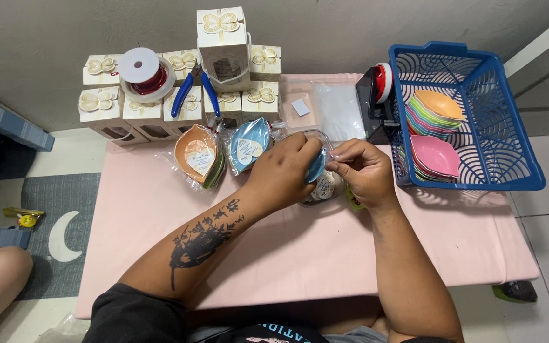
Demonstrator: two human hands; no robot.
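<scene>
Both hands, left (285, 170) and right (365, 170), pinch the blue dish (317, 167) between them

Single head view, steeply down, close over pink table (325, 254)

- A plain grey-white wall (363, 25) runs across the top of the view, matte and evenly lit, with no hard shadows on it.
- A low surface (287, 248) covered in pale pink stands against that wall.
- The floor (548, 235) on the right is of large pale tiles with thin dark joints.
- On the left lies a grey rug (58, 209) with a white crescent moon shape (65, 236) on it.
- A blue-grey striped cushion edge (7, 121) juts in at the far left, just above the rug.
- A white strip (541, 39) slants down the upper right corner.
</scene>
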